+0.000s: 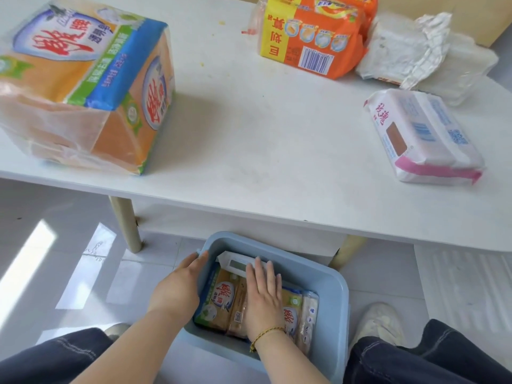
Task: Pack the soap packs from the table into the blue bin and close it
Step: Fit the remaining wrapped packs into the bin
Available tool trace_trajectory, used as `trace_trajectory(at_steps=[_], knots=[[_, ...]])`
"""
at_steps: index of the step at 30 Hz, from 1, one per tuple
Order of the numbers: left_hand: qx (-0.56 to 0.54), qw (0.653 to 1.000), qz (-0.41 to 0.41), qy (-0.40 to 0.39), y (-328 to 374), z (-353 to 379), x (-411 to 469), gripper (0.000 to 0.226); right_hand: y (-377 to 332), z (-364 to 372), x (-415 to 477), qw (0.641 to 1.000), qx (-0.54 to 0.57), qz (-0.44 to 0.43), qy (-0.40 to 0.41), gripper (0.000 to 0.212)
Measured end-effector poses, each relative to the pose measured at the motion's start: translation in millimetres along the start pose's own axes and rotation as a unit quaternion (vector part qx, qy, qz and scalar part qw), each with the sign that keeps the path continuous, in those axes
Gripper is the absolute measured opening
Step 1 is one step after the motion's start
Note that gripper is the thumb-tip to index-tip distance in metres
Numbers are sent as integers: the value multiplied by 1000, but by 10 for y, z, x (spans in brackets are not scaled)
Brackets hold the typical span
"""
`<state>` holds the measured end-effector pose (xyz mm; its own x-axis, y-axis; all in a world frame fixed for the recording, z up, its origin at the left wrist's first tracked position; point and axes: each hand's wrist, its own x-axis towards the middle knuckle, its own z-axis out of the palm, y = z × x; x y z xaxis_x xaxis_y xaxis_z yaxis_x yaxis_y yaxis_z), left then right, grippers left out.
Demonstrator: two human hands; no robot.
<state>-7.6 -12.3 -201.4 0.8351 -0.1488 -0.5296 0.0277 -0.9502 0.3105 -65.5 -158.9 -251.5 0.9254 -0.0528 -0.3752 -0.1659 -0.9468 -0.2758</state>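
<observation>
Head view: 4 soap packs [310, 34] on table [249, 151].

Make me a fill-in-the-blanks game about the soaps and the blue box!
1. The blue bin sits on the ____, under the table's edge.
2. The right hand lies flat on soap packs ____ the bin.
3. The left hand rests on the bin's ____.
4. The pink-and-white pack lies on the ____.

Missing words: floor; inside; rim; table

Home, low white table [249, 151] (tiled floor [41, 245])
</observation>
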Motion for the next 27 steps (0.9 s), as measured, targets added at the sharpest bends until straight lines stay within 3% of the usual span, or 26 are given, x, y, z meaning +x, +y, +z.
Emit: trace_trajectory(at_steps=[5, 14, 20, 27], knots=[[9, 1000, 0, 1, 8, -5, -7, 75, 84, -79, 182, 995, -21, -5, -97, 80], [20, 1000, 0, 8, 30, 15, -2, 76, 58, -211, 277, 974, -155, 4, -167, 75], [15, 1000, -2, 12, 23, 29, 6, 76, -121, -105, 261, 985, -47, -123, -110, 68], [4, 1000, 0, 13, -31, 56, 34, 77, -206, -45, 504, 977, -13, -105, -184, 78]])
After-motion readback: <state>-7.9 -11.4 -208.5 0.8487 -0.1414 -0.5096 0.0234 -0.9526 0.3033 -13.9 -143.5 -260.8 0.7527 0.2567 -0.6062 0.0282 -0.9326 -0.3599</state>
